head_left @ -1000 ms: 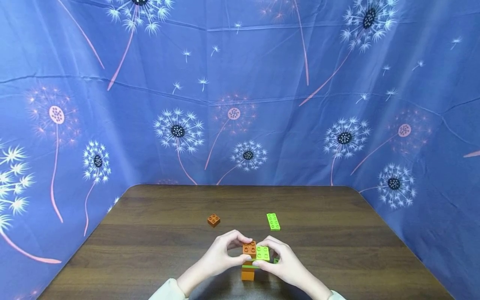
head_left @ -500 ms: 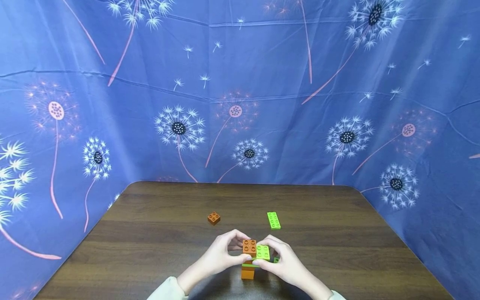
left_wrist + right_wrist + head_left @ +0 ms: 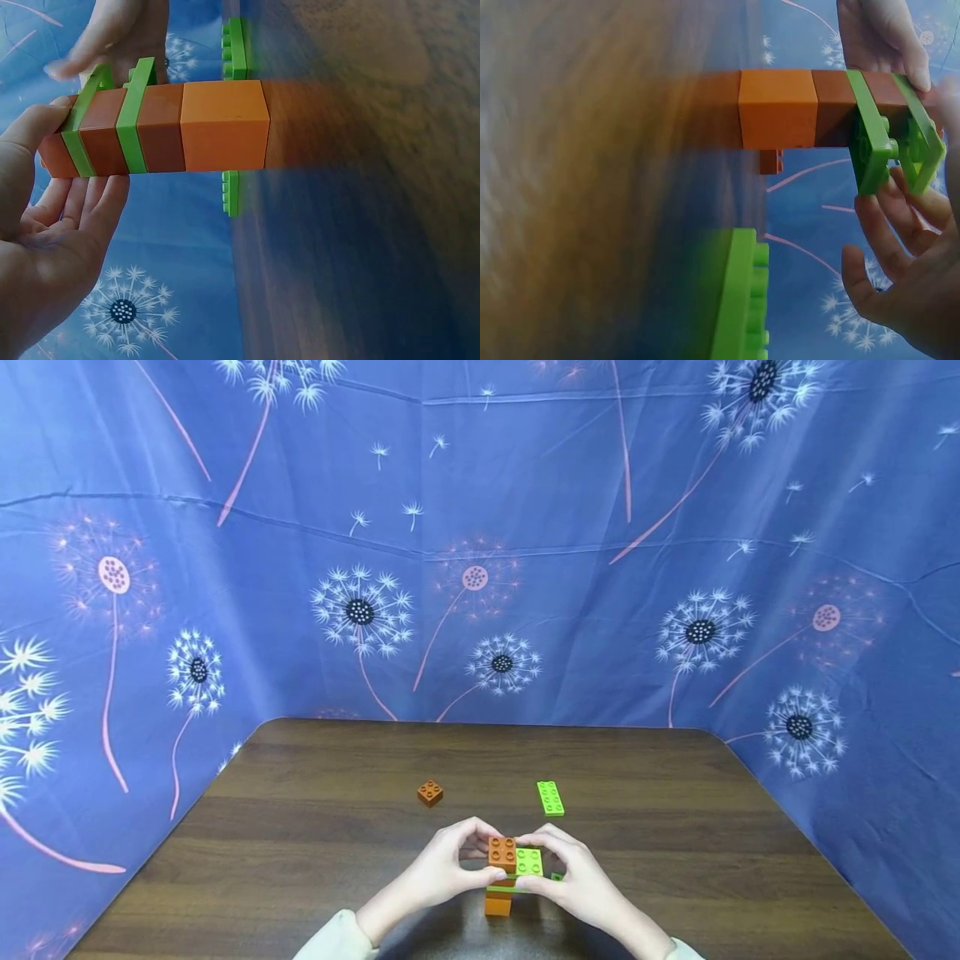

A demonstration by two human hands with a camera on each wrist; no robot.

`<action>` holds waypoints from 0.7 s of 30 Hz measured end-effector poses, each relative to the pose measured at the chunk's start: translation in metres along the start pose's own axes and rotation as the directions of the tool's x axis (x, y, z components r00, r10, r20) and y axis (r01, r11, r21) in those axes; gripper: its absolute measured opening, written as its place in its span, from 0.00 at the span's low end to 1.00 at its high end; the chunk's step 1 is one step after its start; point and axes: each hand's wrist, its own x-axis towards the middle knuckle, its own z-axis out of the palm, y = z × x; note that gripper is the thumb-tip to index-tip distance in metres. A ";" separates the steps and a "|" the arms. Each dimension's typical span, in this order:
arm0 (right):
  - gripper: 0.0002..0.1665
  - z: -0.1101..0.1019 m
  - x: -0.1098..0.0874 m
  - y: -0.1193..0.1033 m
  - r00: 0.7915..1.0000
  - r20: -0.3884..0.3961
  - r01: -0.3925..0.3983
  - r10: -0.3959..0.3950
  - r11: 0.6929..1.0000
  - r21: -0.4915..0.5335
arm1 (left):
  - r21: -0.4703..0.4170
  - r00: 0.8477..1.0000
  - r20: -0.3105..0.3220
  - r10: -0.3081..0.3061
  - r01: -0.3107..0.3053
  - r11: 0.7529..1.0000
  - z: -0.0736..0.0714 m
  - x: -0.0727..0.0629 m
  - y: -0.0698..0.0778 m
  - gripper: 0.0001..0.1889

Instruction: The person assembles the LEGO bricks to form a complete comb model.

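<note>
A tower of toy building bricks stands upright on the table, with an orange block [image 3: 497, 906] at its base. Brown bricks alternate with green plates above it, ending in a brown brick [image 3: 502, 854]. My left hand [image 3: 450, 864] grips this top brick between thumb and fingers. Both the upper green plate [image 3: 528, 862] and the lower green plate [image 3: 870, 139] jut out to the right. My right hand [image 3: 573, 872] has thumb and fingers around the upper plate's overhanging end, with fingertips [image 3: 866, 202] right by the lower plate's end. The right thumb is blurred in the wrist views.
Farther back on the dark wooden table [image 3: 337, 777] lie a loose brown brick [image 3: 431, 793] and a green studded plate [image 3: 551, 798]. Another green piece [image 3: 557, 877] shows partly behind my right hand. A blue dandelion-print cloth [image 3: 480, 485] surrounds the table's back and sides.
My right thumb has shifted slightly right along the upper plate's front edge. The left hand keeps its hold on the top brick, and the head view has tilted a little.
</note>
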 end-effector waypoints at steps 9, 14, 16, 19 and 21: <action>0.10 -0.009 0.006 0.000 0.991 -0.108 -0.085 0.083 0.996 -0.017 | -0.005 1.000 -0.014 -0.004 0.004 1.000 0.001 0.000 0.000 0.17; 0.09 -0.013 0.009 0.005 0.977 -0.198 -0.096 0.075 0.990 -0.101 | -0.009 1.000 -0.017 -0.010 0.010 1.000 0.002 0.000 0.000 0.17; 0.10 -0.015 0.010 0.007 0.974 -0.221 -0.088 0.059 0.988 -0.125 | -0.004 1.000 -0.019 0.004 -0.004 1.000 0.002 -0.001 -0.001 0.17; 0.10 -0.018 0.009 0.010 0.969 -0.243 -0.087 0.051 0.986 -0.140 | 0.004 0.999 -0.025 0.032 -0.032 0.999 0.002 -0.001 -0.002 0.16; 0.10 -0.020 0.008 0.012 0.966 -0.251 -0.091 0.054 0.986 -0.139 | 0.008 0.999 -0.028 0.043 -0.043 0.999 0.002 -0.001 -0.002 0.16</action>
